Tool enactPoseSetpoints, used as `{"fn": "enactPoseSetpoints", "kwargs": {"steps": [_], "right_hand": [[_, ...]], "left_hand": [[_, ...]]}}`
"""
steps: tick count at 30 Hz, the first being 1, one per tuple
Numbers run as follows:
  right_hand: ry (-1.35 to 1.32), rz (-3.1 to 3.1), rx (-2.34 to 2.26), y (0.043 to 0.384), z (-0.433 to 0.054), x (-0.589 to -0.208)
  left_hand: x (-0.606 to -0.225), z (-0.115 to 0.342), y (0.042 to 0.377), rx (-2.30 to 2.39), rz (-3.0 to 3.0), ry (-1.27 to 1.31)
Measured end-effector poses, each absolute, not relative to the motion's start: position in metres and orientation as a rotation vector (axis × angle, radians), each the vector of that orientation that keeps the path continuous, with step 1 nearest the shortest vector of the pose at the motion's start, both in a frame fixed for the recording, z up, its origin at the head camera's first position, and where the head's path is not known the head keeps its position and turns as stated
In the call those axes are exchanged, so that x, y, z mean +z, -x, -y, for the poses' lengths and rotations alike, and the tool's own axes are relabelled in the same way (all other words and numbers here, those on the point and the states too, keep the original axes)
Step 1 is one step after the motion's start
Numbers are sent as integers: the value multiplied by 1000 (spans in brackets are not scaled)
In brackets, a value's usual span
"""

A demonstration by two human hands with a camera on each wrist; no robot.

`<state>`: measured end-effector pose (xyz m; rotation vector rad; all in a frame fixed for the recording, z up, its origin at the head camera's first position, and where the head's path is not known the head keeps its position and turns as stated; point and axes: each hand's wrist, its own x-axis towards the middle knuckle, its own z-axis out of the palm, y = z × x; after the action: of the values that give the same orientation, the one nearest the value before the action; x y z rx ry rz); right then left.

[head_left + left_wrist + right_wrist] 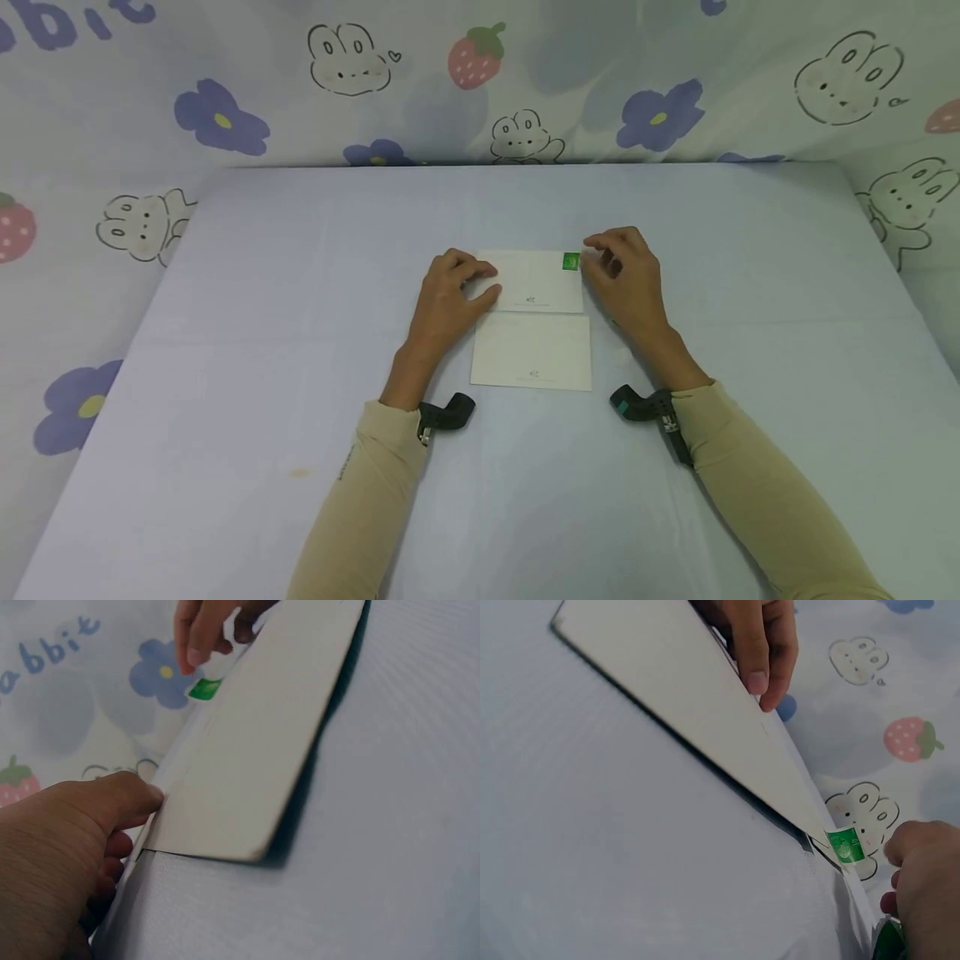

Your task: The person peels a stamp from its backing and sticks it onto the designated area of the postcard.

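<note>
Two cream cards, probably postcards, lie one above the other on the white tabletop. The upper card [536, 279] has a green stamp [571, 262] at its top right corner; the lower card [531, 350] bears only a small printed mark. My left hand [453, 287] rests its thumb and forefinger on the upper card's left end. Just right of the stamp is my right hand [626, 271], its fingers loosely bent, with nothing seen between thumb and forefinger. Below that hand a shiny green piece [889, 941] shows partly; whether the hand touches it is hidden.
A white cloth covers the table [247, 333]. Behind it hangs a patterned curtain [427, 108] with rabbits, flowers and strawberries. Dark wrist cameras [450, 412] sit at both cuffs, above the table.
</note>
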<state>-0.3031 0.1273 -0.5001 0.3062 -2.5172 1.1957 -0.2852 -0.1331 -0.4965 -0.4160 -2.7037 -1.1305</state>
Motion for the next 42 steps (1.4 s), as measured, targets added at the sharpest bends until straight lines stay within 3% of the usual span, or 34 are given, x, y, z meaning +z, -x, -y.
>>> {"fn": "enactPoseSetpoints", "kwargs": {"steps": [24,42], "right_hand": [[-590,2603,970,299,-129,-502],[-628,2534,992,301,-129,-503]], "left_hand": [[-497,133,285,-1126,2700,426],[-498,134,285,-1122,2691,422]]}}
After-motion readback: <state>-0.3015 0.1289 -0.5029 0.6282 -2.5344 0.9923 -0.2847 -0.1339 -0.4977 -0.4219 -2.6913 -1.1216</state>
